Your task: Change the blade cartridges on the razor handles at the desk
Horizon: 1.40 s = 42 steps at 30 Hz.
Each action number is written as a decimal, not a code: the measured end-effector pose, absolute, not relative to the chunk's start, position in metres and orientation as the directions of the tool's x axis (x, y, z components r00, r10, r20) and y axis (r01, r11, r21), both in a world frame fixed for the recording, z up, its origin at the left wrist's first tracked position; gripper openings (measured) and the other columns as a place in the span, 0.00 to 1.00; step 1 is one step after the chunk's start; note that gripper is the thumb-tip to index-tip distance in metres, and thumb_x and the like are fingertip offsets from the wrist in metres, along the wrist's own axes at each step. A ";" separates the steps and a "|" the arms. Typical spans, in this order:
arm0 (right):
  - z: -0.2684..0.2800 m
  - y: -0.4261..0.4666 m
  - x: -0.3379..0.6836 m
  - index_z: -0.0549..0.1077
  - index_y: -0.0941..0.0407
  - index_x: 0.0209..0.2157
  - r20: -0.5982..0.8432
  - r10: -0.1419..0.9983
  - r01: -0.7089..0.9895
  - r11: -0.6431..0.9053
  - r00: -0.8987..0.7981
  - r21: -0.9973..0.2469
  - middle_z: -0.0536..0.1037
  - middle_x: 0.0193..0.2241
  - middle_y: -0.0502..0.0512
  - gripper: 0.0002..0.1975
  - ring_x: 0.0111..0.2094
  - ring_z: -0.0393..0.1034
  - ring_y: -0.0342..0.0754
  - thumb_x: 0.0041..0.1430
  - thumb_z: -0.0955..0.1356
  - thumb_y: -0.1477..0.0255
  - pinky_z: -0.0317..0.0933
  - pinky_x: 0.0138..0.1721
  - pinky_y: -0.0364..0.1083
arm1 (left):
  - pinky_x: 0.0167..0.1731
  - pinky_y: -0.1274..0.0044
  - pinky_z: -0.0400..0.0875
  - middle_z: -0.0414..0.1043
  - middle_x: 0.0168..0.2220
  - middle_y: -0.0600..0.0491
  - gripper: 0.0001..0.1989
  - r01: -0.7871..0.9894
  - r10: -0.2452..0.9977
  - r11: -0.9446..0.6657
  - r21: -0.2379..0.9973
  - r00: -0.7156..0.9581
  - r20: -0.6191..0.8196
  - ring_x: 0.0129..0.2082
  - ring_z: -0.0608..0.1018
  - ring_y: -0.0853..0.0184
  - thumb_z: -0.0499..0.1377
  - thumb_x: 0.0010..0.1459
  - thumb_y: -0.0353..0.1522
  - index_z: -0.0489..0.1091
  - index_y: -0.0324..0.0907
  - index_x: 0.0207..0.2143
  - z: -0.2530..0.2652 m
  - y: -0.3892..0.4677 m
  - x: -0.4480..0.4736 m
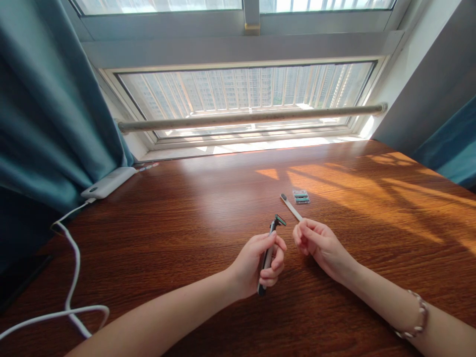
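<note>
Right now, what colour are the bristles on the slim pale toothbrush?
Dark grey bristles, seen best in the head view.

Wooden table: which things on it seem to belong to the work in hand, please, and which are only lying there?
Seem to belong:
razor, held in the left hand
toothbrush, by the right hand; grip unclear
clear case with green strips, probably, lying nearby

Seem only lying there:
white device
white cable

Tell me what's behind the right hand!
Past the right hand, a toothbrush shows its dark head and pale handle; farther back, a clear pack with green strips lies on the table. The hand hides the handle's other end.
</note>
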State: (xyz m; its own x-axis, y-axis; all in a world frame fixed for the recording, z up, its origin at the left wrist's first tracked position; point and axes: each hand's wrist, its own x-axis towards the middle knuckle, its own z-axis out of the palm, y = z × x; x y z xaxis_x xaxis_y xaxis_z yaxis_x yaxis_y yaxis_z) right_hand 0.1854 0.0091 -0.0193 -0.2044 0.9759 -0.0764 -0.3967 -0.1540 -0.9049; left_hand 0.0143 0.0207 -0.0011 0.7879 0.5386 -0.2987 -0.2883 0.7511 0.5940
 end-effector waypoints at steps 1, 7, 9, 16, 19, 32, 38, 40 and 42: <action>-0.019 0.009 0.185 0.65 0.58 0.23 -0.075 0.978 -0.398 -0.148 -0.192 -0.905 0.67 0.20 0.47 0.11 0.18 0.54 0.37 0.52 0.67 0.66 0.45 0.19 0.40 | 0.07 0.88 0.41 0.56 0.15 0.59 0.13 -0.285 0.525 0.762 0.581 0.798 -0.296 0.09 0.50 0.81 0.46 0.58 0.38 0.63 0.39 0.29 -0.001 0.021 0.013; -0.019 0.009 0.185 0.60 0.58 0.15 -0.037 0.976 -0.462 -0.136 -0.216 -0.876 0.57 0.08 0.44 0.20 0.14 0.51 0.38 0.57 0.62 0.64 0.42 0.19 0.42 | 0.08 0.90 0.36 0.50 0.16 0.61 0.11 -0.267 0.452 0.826 0.496 0.840 -0.301 0.11 0.45 0.82 0.47 0.58 0.37 0.62 0.40 0.31 0.002 0.024 0.008; -0.018 0.009 0.185 0.57 0.57 0.12 -0.022 0.974 -0.483 -0.131 -0.225 -0.866 0.55 0.07 0.44 0.24 0.14 0.50 0.38 0.59 0.59 0.63 0.42 0.19 0.42 | 0.08 0.90 0.36 0.50 0.17 0.61 0.10 -0.258 0.436 0.835 0.486 0.850 -0.297 0.11 0.45 0.82 0.46 0.58 0.38 0.61 0.41 0.31 0.002 0.024 0.008; -0.015 0.008 0.185 0.66 0.58 0.22 -0.089 0.977 -0.417 -0.165 -0.196 -0.894 0.67 0.20 0.48 0.12 0.19 0.54 0.37 0.54 0.65 0.66 0.45 0.20 0.40 | 0.08 0.88 0.37 0.52 0.17 0.61 0.10 -0.228 0.461 0.782 0.580 0.838 -0.293 0.11 0.46 0.81 0.47 0.57 0.39 0.59 0.42 0.30 0.004 0.022 0.010; -0.017 0.008 0.185 0.67 0.58 0.23 -0.119 0.982 -0.412 -0.170 -0.146 -0.895 0.67 0.20 0.47 0.11 0.19 0.54 0.38 0.51 0.68 0.66 0.46 0.20 0.40 | 0.09 0.86 0.41 0.54 0.17 0.60 0.12 -0.227 0.513 0.719 0.657 0.811 -0.282 0.11 0.49 0.80 0.47 0.57 0.41 0.60 0.42 0.32 0.003 0.020 0.013; -0.011 0.007 0.184 0.64 0.52 0.44 -0.020 0.998 -0.519 -0.051 -0.066 -0.853 0.71 0.40 0.54 0.22 0.41 0.63 0.47 0.46 0.70 0.66 0.56 0.41 0.45 | 0.16 0.83 0.46 0.57 0.18 0.58 0.08 -0.255 0.655 0.540 0.802 0.725 -0.211 0.15 0.56 0.79 0.52 0.55 0.35 0.63 0.38 0.33 0.000 0.016 0.017; -0.008 0.006 0.183 0.63 0.52 0.46 -0.024 0.996 -0.493 -0.065 -0.088 -0.868 0.71 0.41 0.55 0.28 0.42 0.63 0.49 0.40 0.72 0.73 0.54 0.47 0.49 | 0.16 0.83 0.44 0.57 0.18 0.58 0.10 -0.227 0.657 0.520 0.824 0.722 -0.217 0.15 0.55 0.79 0.53 0.54 0.36 0.65 0.38 0.34 0.001 0.015 0.017; -0.009 0.007 0.185 0.63 0.51 0.47 -0.019 0.994 -0.506 -0.072 -0.108 -0.859 0.70 0.41 0.54 0.28 0.42 0.63 0.48 0.41 0.71 0.74 0.54 0.47 0.49 | 0.16 0.83 0.44 0.57 0.18 0.58 0.10 -0.222 0.658 0.515 0.828 0.721 -0.217 0.15 0.55 0.79 0.52 0.54 0.36 0.65 0.38 0.34 0.001 0.014 0.017; -0.010 0.007 0.186 0.63 0.51 0.47 -0.015 0.992 -0.518 -0.079 -0.126 -0.852 0.70 0.42 0.54 0.27 0.42 0.63 0.48 0.42 0.70 0.76 0.55 0.46 0.48 | 0.16 0.83 0.45 0.57 0.18 0.58 0.10 -0.219 0.664 0.509 0.832 0.715 -0.218 0.15 0.55 0.79 0.53 0.54 0.36 0.66 0.38 0.34 0.001 0.014 0.017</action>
